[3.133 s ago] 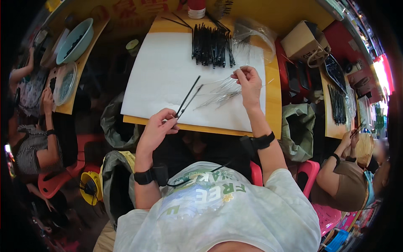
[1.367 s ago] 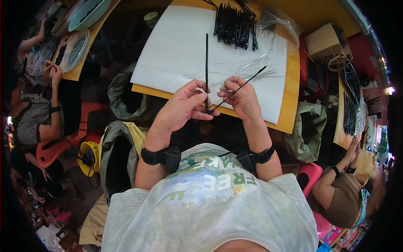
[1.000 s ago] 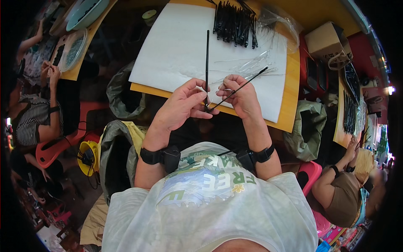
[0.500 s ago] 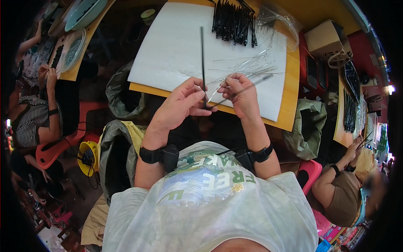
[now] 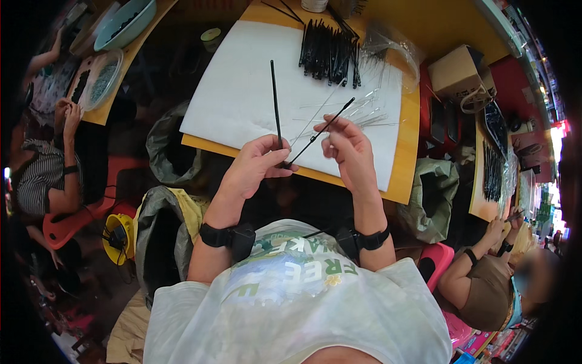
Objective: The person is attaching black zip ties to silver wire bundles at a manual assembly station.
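My left hand (image 5: 257, 164) pinches a thin black strip (image 5: 276, 100) near its lower end; it stands almost upright above the fingers. A second thin black length (image 5: 303, 151), with small knobs along it, slants from the same fingertips up to the right. Whether the two are one bent piece is hidden in the grip. My right hand (image 5: 348, 148) has its fingers curled at the slanting length, the index finger against it. A fine silvery wire (image 5: 313, 115) rises slantwise between the hands, its lower end close to my left fingertips.
A white foam sheet (image 5: 233, 79) covers the wooden table. Black strips (image 5: 330, 51) lie bundled at its far side, with loose silvery wires (image 5: 364, 112) nearby. Open sacks (image 5: 176, 142) stand below the table edge. A person (image 5: 485, 273) works at the right, another (image 5: 48, 170) at the left.
My right hand has shifted from the silvery wire to the knobbed black length, which now points more steeply upward. The upright strip leans slightly left. The whole view has shifted a little.
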Tool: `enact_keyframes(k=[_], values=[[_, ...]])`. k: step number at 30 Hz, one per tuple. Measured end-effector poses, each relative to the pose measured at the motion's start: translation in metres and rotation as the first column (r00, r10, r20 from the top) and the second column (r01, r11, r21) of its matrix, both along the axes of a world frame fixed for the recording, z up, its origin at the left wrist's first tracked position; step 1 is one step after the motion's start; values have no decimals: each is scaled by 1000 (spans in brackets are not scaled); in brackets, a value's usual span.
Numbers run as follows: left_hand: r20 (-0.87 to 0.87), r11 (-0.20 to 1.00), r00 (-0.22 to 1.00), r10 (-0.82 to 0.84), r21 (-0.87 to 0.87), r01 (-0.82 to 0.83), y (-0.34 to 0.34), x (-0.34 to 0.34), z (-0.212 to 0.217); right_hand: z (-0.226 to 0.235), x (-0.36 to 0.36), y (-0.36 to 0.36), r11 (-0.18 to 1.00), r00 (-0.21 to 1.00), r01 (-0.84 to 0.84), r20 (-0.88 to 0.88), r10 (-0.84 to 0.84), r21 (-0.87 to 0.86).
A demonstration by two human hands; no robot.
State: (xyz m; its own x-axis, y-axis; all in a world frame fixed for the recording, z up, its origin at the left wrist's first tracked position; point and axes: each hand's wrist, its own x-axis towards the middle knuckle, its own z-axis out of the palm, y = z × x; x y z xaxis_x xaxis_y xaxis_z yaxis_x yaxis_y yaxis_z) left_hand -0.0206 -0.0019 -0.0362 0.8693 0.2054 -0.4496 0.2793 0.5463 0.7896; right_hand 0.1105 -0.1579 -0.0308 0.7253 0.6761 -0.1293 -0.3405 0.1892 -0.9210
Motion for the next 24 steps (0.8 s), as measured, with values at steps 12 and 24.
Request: enact_keyframes(k=[12,24], values=[[6,987,990,-142,80,141,-3,0,4,2,-2,-3,996,991,-90,-98,89,-8],[-10,967,977,-213,139,212,-9,0,2,-3,-11,1,1000,999,-24,42,24,-6]])
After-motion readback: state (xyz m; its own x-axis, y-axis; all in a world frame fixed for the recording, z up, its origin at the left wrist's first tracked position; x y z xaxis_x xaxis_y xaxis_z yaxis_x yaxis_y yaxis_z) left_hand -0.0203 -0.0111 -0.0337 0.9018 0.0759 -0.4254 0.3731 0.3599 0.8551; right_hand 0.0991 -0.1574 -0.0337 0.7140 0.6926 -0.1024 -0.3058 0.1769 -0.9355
